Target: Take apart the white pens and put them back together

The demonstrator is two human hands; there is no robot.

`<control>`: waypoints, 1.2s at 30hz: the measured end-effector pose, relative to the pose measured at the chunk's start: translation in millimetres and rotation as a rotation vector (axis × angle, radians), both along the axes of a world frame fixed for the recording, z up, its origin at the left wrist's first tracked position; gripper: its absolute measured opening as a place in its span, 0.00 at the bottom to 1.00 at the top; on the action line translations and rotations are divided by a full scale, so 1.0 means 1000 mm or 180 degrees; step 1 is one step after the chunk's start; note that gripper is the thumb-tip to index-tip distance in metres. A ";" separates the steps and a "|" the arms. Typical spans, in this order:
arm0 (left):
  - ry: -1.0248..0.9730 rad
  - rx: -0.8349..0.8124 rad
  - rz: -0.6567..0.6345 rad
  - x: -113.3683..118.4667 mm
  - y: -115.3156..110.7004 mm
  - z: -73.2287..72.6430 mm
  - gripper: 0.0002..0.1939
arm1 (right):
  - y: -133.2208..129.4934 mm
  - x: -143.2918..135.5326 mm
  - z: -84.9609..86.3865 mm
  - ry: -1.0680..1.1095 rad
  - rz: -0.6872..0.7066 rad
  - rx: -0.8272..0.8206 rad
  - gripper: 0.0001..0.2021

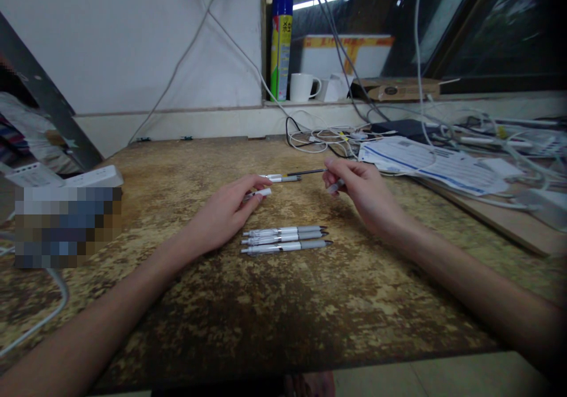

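Note:
My left hand [233,205] is closed round a white pen barrel [266,192], whose end sticks out past the thumb and forefinger. In my right hand [361,187] a thin dark pen refill [305,172] is pinched, pointing left. The same hand also holds a short grey pen grip [335,186] under its fingers. Just beyond my left fingertips lies a white and grey pen [283,178], partly hidden by the hand. Nearer to me, several white and grey click pens [286,247] lie side by side, tips to the right.
Papers [429,160] and tangled cables [323,140] cover the worn wooden table's [283,308] back right. A white power strip [100,176] stands at the left beside a blurred-out patch. On the sill are a spray can [281,48] and a white mug [303,87].

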State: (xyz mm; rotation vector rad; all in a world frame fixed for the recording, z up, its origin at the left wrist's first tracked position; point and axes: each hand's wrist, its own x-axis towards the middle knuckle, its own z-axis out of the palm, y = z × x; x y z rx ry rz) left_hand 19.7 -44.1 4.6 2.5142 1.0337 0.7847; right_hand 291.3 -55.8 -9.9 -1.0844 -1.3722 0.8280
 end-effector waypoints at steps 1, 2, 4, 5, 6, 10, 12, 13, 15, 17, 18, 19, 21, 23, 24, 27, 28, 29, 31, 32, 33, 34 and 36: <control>-0.0041 -0.0044 0.0007 0.000 0.000 0.000 0.15 | 0.001 0.001 -0.001 -0.0077 -0.0017 0.0037 0.22; -0.0086 -0.0091 0.0011 0.000 0.000 0.000 0.16 | 0.002 0.001 -0.002 -0.0155 -0.0004 0.0069 0.21; -0.0182 -0.0189 0.0034 0.000 0.000 0.000 0.16 | 0.003 0.001 -0.003 -0.0280 0.0090 0.0106 0.21; -0.0226 -0.0247 0.0048 0.000 0.001 0.000 0.16 | 0.003 0.001 -0.003 -0.0324 0.0149 0.0107 0.21; -0.0270 -0.0306 0.0058 0.000 0.001 0.000 0.16 | 0.003 0.000 -0.003 -0.0360 0.0197 0.0097 0.21; -0.0377 -0.0495 0.0114 0.000 0.002 0.000 0.17 | 0.000 -0.004 -0.001 -0.0438 0.0292 -0.0051 0.19; -0.0407 -0.0564 0.0154 0.000 0.002 0.000 0.17 | -0.001 -0.005 0.000 -0.0424 0.0294 -0.0101 0.17; -0.0421 -0.0600 0.0165 0.000 0.003 0.000 0.17 | -0.001 -0.005 0.000 -0.0403 0.0288 -0.0110 0.16; -0.0465 -0.0675 0.0147 0.000 0.003 0.000 0.17 | 0.000 -0.004 0.000 -0.0390 0.0273 -0.0103 0.16; -0.0526 -0.0746 0.0115 -0.001 0.004 -0.001 0.18 | 0.001 -0.001 0.000 -0.0405 0.0255 -0.0084 0.15; -0.0555 -0.0779 0.0104 -0.001 0.005 -0.001 0.18 | 0.001 0.000 0.000 -0.0415 0.0249 -0.0071 0.15; -0.0583 -0.0805 0.0094 -0.002 0.005 -0.001 0.18 | 0.001 0.001 0.001 -0.0425 0.0246 -0.0057 0.15; -0.0618 -0.0834 0.0072 -0.003 0.007 -0.001 0.17 | 0.001 0.002 0.002 -0.0434 0.0245 -0.0033 0.15; -0.0645 -0.0842 0.0055 -0.004 0.008 -0.002 0.17 | 0.000 0.002 0.003 -0.0455 0.0260 -0.0021 0.15; -0.0661 -0.0845 0.0057 -0.004 0.008 -0.002 0.17 | 0.000 0.001 0.004 -0.0463 0.0267 -0.0018 0.15; -0.0657 -0.0868 0.0100 -0.004 0.007 -0.001 0.18 | -0.001 0.000 0.006 -0.0508 0.0281 -0.0007 0.14; -0.0628 -0.0869 0.0116 -0.003 0.007 -0.001 0.18 | -0.001 0.000 0.006 -0.0548 0.0273 0.0016 0.14; -0.0585 -0.0864 0.0131 -0.003 0.006 0.000 0.18 | -0.001 0.000 0.005 -0.0605 0.0268 0.0052 0.14; -0.0473 -0.0843 0.0145 -0.001 0.004 0.002 0.19 | -0.001 0.000 0.004 -0.0758 0.0259 0.0155 0.13; -0.0426 -0.0825 0.0138 -0.001 0.003 0.003 0.20 | -0.001 -0.001 0.004 -0.0844 0.0262 0.0207 0.13; -0.0389 -0.0810 0.0120 0.000 0.002 0.004 0.20 | -0.002 -0.001 0.003 -0.0932 0.0273 0.0252 0.12; -0.0360 -0.0797 0.0092 0.001 0.001 0.006 0.20 | -0.002 -0.001 0.003 -0.1015 0.0287 0.0286 0.11; -0.0336 -0.0780 0.0035 0.002 -0.001 0.008 0.19 | -0.004 -0.002 0.003 -0.1147 0.0322 0.0333 0.11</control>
